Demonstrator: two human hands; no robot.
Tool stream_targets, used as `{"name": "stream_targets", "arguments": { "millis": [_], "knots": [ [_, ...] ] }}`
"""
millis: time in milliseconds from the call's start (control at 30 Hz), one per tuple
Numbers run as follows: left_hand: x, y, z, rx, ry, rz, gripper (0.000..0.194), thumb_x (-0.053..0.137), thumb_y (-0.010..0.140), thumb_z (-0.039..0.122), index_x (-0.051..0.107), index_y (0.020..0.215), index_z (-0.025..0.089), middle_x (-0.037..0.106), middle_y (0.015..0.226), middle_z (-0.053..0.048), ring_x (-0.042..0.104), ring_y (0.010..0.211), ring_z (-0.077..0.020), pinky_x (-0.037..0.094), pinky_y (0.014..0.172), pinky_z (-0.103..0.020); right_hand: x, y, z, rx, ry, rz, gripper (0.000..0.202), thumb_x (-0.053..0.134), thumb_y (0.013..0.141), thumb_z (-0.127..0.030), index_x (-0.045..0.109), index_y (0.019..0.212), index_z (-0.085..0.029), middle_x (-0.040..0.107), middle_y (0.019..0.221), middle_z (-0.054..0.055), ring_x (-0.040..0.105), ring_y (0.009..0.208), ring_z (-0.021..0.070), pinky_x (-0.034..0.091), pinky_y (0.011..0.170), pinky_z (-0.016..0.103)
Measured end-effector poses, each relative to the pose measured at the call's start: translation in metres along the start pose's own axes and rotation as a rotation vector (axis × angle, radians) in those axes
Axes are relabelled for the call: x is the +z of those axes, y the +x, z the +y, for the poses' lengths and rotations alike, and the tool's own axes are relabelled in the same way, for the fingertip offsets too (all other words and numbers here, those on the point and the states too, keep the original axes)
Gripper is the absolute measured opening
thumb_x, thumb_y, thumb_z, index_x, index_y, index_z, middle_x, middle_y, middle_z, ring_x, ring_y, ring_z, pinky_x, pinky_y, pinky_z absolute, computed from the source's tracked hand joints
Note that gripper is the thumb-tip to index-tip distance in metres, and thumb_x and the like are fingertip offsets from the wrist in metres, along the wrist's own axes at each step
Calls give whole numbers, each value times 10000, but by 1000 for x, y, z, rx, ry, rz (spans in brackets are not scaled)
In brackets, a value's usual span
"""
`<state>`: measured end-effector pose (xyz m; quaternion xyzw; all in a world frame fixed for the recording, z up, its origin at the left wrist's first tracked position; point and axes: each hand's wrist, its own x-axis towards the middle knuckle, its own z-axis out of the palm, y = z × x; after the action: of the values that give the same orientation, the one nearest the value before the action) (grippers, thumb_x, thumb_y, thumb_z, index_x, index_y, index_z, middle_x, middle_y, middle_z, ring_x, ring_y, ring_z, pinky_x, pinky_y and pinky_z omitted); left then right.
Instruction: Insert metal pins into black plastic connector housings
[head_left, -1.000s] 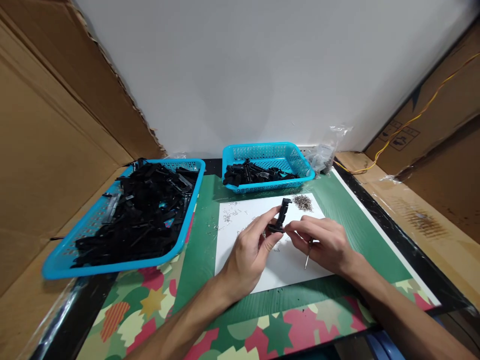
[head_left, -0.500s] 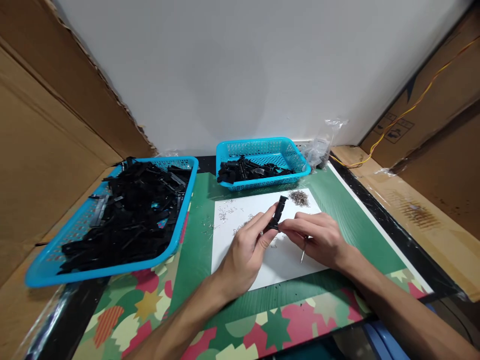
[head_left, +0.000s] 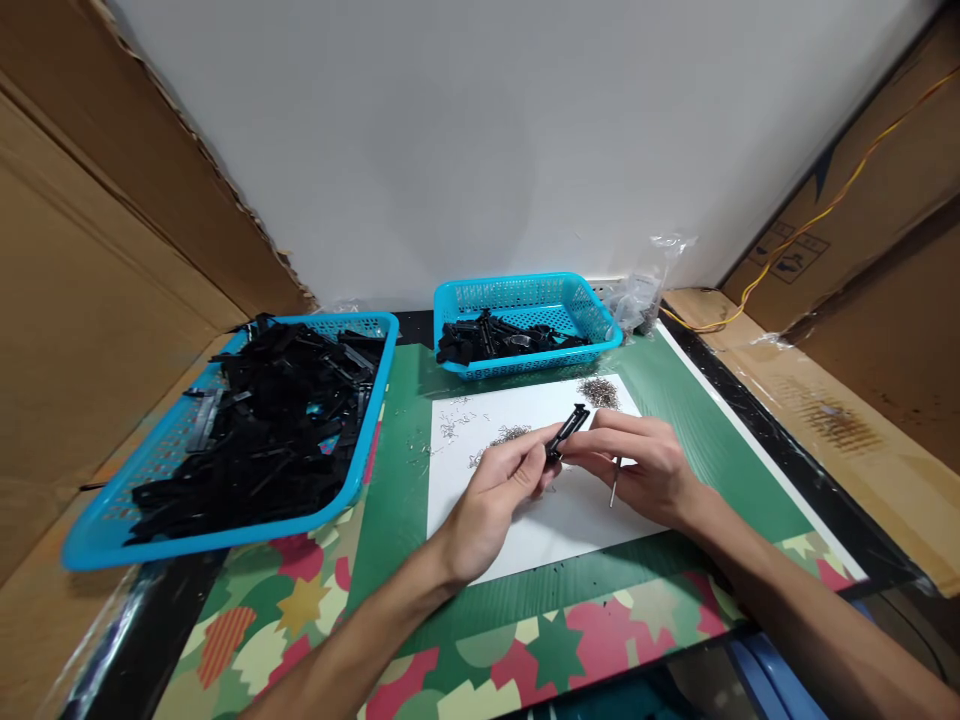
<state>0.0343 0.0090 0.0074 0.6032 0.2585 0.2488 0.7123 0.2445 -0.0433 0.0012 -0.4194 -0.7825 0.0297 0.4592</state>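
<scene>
Black plastic, 1 slim part, is in the person's hands above the wht sheet, tilted, upper end pointing away & to the R. L hand: thumb & fingers clamped on the part's lower end. R hand: thumb & forefinger tips drawn together at the part's near side, seemingly touching it; can't tell if they pinch anything small there. Same hand also grips 1 thin metal tool in its curled fingers, tip sticking out below, pointing down.

Under both hands: 1 wht sheet on 1 grn mat w/ a multicolour patterned strip along the near edge. Small metal bits on the sheet: 2 heaps, 1 brownish at far R corner, 1 silvery just beyond the L hand, plus loose bits at far L, some off the sheet onto the mat; too many to count.

Blue baskets x2: the L basket heaped w/ blk parts, the back basket w/ fewer, lying mostly toward its near side; both overlap too much for a count. Approx 1 clear bag beside the back basket, contents unclear. Yellow-orange wire runs along the R cardboard.
</scene>
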Motion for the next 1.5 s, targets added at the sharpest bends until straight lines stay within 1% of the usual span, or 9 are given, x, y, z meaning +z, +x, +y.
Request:
{"name": "stream_targets", "arguments": {
  "millis": [133, 333, 467, 567, 800, 1000, 1133, 1333, 1500],
  "knots": [
    [0, 1, 4, -68, 1, -69, 617, 451, 1075, 571, 629, 1492, 153, 538, 843, -42, 348, 635, -105, 243, 534, -244, -4, 1, 2, 32, 0, -19, 163, 631, 1022, -127, 777, 990, -192, 636, 763, 22, 579, 627, 126, 464, 572, 254],
    [7, -4, 0, 212, 544, 150, 583, 658, 991, 403, 539, 1546, 270, 627, 1134, -64, 513, 800, -150, 471, 750, -298, -17, -1, 1, 102, 12, -109, 194, 605, 1037, -152, 771, 956, -210, 645, 806, 25, 619, 686, 138, 506, 614, 257],
    [13, -8, -4, 326, 725, 222, 311, 738, 919, 273, 686, 1222, 224, 693, 1020, -25, 542, 744, -147, 472, 724, -302, -21, -12, -9, 165, 12, -149, 169, 627, 1030, -171, 776, 962, -214, 653, 808, 31, 637, 686, 145, 516, 614, 263],
    [15, -9, -6, 412, 795, 180, 96, 701, 956, 239, 708, 1044, 202, 739, 999, -26, 642, 835, -175, 476, 724, -299, -22, -23, -16, 211, 6, -146, 153, 643, 1027, -189, 778, 962, -218, 648, 802, 36, 634, 672, 149, 515, 600, 268],
    [19, -10, -18, 451, 952, 116, 147, 678, 992, 289, 750, 1057, 178, 779, 976, -46, 717, 866, -232, 518, 760, -355, -27, -43, -20, 332, 30, -196, 118, 667, 1014, -212, 779, 981, -230, 643, 866, 45, 622, 699, 153, 504, 577, 255],
    [19, -10, -28, 460, 1024, 108, 154, 692, 974, 260, 768, 1068, 165, 793, 995, -65, 739, 893, -265, 539, 782, -386, -38, -46, -21, 476, -6, -157, 295, 466, 1116, -291, 741, 1217, -261, 667, 1099, 88, 665, 930, 202, 531, 785, 322],
    [20, -9, -30, 477, 1079, 86, 121, 719, 957, 249, 768, 1015, 155, 790, 956, -57, 742, 878, -268, 520, 742, -371, -42, -42, -23, 533, -42, -77, 351, 441, 1125, -378, 763, 1138, -239, 649, 1130, 99, 644, 1034, 230, 508, 847, 343],
    [21, -8, -33, 523, 1163, 105, 92, 744, 944, 255, 752, 996, 180, 771, 936, -11, 731, 862, -228, 501, 732, -359, -35, -38, -27, 737, 119, 0, 400, 512, 1096, -469, 723, 893, -196, 638, 741, 21, 585, 622, 157, 469, 633, 299],
    [22, -8, -33, 541, 1227, 99, 60, 745, 934, 240, 736, 945, 182, 748, 903, -4, 710, 832, -212, 482, 731, -364, -24, -37, -35, 734, 286, -163, 373, 551, 1081, -445, 715, 855, -197, 716, 881, 54, 685, 765, 183, 517, 735, 301]
  ]
}}
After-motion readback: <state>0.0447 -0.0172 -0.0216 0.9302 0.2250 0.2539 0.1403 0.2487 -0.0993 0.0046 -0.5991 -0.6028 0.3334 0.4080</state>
